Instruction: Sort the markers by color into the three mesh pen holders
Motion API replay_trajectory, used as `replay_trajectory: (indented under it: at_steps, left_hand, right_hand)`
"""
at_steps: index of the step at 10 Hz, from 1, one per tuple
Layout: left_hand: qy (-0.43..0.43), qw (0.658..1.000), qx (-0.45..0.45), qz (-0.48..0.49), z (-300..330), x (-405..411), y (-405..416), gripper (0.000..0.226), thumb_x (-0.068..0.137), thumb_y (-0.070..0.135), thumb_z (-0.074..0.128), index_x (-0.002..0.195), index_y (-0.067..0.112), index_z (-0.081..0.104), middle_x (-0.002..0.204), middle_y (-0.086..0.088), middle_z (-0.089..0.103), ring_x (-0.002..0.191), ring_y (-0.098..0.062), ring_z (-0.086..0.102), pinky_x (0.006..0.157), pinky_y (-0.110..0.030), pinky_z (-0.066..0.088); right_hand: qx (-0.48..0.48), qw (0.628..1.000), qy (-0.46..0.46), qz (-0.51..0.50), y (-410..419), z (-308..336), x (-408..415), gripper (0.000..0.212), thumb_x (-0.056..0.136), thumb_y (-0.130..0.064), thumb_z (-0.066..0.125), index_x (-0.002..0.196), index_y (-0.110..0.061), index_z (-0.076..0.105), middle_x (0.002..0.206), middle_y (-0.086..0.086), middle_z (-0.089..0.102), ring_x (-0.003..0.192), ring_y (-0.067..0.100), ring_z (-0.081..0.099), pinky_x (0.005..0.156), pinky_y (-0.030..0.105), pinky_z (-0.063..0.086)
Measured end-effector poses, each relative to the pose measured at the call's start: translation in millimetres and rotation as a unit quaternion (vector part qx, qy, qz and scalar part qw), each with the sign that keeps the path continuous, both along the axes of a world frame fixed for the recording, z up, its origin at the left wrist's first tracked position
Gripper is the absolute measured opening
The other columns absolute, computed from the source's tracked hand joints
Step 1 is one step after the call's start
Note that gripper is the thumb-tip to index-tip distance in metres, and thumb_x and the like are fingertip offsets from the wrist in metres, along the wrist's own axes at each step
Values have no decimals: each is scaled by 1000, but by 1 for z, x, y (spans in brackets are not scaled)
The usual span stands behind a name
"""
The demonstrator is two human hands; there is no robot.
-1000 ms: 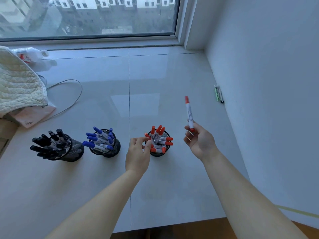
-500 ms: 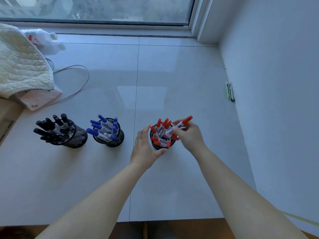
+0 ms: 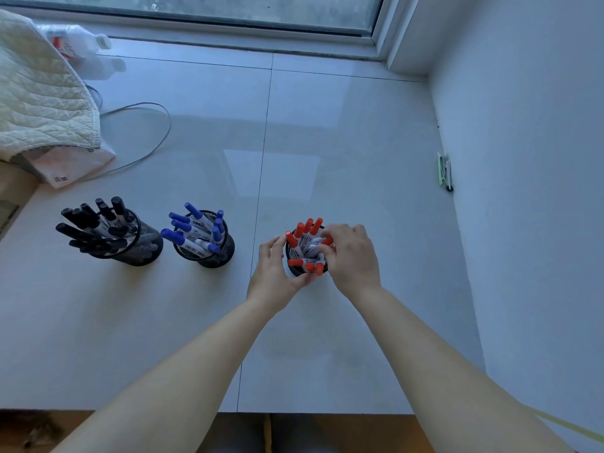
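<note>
- left hand (image 3: 274, 273) cupped round red-marker holder (image 3: 293, 269), gripping its side
- right hand (image 3: 351, 256) fingers curled onto red markers (image 3: 302, 238)
- markers caps-up, fanned, near sill's right edge

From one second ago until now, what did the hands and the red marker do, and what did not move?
The right hand brought the raised red marker down into the red holder and now rests on the red markers there. The left hand closed around that holder's side to steady it. The blue holder, the black holder and their markers stayed put.
</note>
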State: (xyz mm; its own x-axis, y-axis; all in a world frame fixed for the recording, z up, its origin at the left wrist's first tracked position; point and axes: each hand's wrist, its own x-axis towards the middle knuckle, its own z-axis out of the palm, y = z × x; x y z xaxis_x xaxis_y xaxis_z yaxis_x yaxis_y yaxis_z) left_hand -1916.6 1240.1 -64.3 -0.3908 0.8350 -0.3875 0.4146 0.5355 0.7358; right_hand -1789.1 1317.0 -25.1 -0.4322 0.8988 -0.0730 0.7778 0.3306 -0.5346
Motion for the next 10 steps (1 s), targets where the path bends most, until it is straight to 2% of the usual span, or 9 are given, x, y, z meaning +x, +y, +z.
replay_trajectory:
  at_steps: [1,2,3,4,5,6,7,9,10]
  left_hand:
    - [-21,1000,9,4,3,0,0,88,66,50,76,138,36,28,130,15,31,112,-2,47,83,-27,43]
    - [-40,999,11,7,6,-1,0,86,66,50,76,137,40,29,119,20,35,104,2,47,80,-24,40]
    - [-79,997,13,23,7,-2,-1,80,67,46,78,134,40,34,118,21,43,98,3,52,79,-25,45]
    - [-96,995,11,26,6,-4,-2,76,70,39,78,134,37,36,118,22,48,92,9,54,70,-19,44]
    - [-90,996,4,26,6,-10,0,74,73,35,77,134,35,37,118,23,50,90,12,54,66,-16,42]
    - [-89,995,0,36,7,-17,4,68,75,36,76,132,33,40,120,20,53,96,3,56,74,-24,44]
    - [-77,996,-3,39,7,-24,8,58,76,37,74,127,31,46,118,17,57,100,-1,56,76,-24,42]
    - [-81,995,-6,55,9,-26,9,46,81,30,70,122,26,51,114,13,59,101,-6,58,76,-25,45]
    - [-85,990,-19,115,7,-20,-14,43,85,27,64,126,24,49,112,13,55,95,-5,57,65,-19,43]
  right_hand:
    - [-83,996,23,-7,-3,-6,0,35,95,-21,45,130,-20,49,132,0,50,117,23,46,92,33,41]
    - [-130,986,96,-33,-5,-6,2,47,95,-21,42,140,-30,33,123,-3,54,104,18,54,80,26,39]
    - [-203,965,137,-97,-2,-4,3,49,94,-30,45,141,-26,29,108,-12,51,98,11,53,80,23,38]
    - [-255,947,151,-123,2,-9,2,16,93,-32,47,105,-25,56,88,-16,56,88,10,56,66,13,37]
    - [-272,941,166,-115,4,-12,-1,11,92,-33,49,98,-28,56,84,-17,56,81,0,53,63,12,37]
    - [-294,928,191,-126,9,-15,-7,13,91,-31,49,102,-29,56,88,-17,56,90,7,57,80,25,49]
    - [-320,913,211,-141,13,-14,-13,19,90,-31,51,108,-27,56,95,-13,58,102,17,58,94,40,50]
    - [-341,898,222,-166,11,-13,-14,38,90,-31,52,127,-21,48,114,-4,55,108,16,54,97,40,47]
    - [-323,897,198,-227,-3,-20,0,40,91,-31,49,129,-20,44,108,-6,54,101,14,53,91,39,49]
